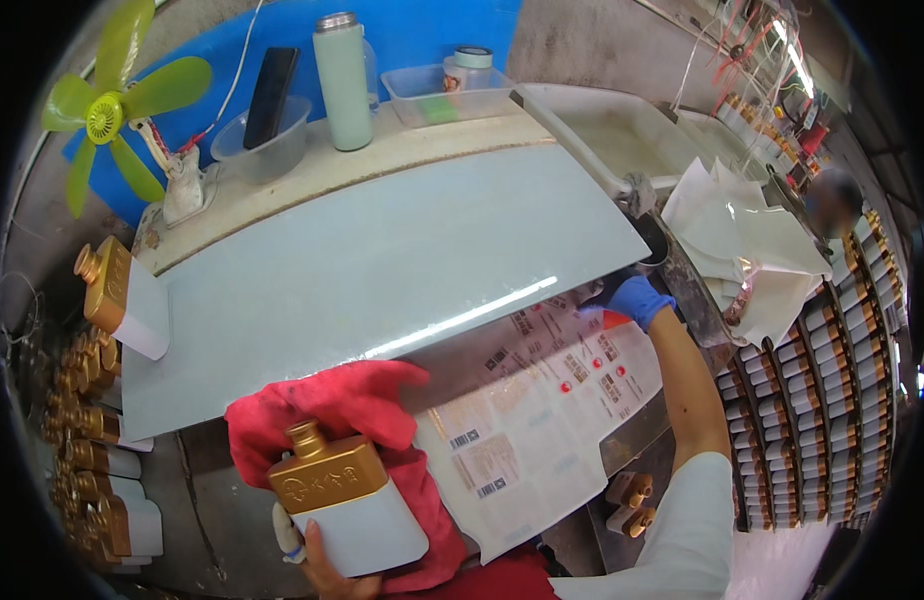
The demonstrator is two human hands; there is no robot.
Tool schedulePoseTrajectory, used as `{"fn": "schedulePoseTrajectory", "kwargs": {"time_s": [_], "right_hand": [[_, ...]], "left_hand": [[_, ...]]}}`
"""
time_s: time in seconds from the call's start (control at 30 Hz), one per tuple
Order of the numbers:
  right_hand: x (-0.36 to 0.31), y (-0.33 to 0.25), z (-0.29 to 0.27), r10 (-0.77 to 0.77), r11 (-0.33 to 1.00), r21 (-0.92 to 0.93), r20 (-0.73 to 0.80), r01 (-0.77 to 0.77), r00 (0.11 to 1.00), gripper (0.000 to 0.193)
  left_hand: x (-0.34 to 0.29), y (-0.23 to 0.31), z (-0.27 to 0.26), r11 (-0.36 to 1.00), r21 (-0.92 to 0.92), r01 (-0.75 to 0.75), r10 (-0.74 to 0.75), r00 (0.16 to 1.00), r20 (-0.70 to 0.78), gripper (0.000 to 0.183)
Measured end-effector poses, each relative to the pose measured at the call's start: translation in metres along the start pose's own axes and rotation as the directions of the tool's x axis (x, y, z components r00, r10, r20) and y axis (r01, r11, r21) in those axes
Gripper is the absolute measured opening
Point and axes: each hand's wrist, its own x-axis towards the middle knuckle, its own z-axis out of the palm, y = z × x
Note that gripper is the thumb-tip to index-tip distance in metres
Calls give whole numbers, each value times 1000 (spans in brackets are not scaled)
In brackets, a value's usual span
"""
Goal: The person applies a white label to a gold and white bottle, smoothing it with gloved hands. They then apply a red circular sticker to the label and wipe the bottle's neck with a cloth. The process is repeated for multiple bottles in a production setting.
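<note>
A flat flask-shaped bottle (362, 510) with a gold upper part and neck and a white body is tilted at the lower centre. My left hand (327, 572) grips it from below; one finger wears a pale cover. A red cloth (327, 400) lies behind and beside the bottle. My right hand (639, 299), in a blue glove, is at the right front edge of the grey-white board (382, 260). Its fingers are partly hidden and blurred there, beside a small greyish thing. Below that hand lies a sheet of printed labels with red dots (572, 370).
Another gold-and-white bottle (127, 300) stands on the board's left end, above many more. A green fan (104, 118), a thermos (342, 85) and plastic tubs line the back shelf. White papers (732, 240) and a tray (612, 130) are at right, near racks of bottles (822, 400).
</note>
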Motion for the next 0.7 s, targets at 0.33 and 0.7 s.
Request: {"fn": "schedulePoseTrajectory", "kwargs": {"time_s": [0.33,0.7], "right_hand": [[-152,55,29,451,793,526,-168,-308,876,51],[-120,-8,12,491,833,347,-100,-432,866,96]], "left_hand": [[1,1,4,999,-22,-24,23,1000,-15,87],[-7,-3,11,948,-283,144,-152,988,-9,99]]}}
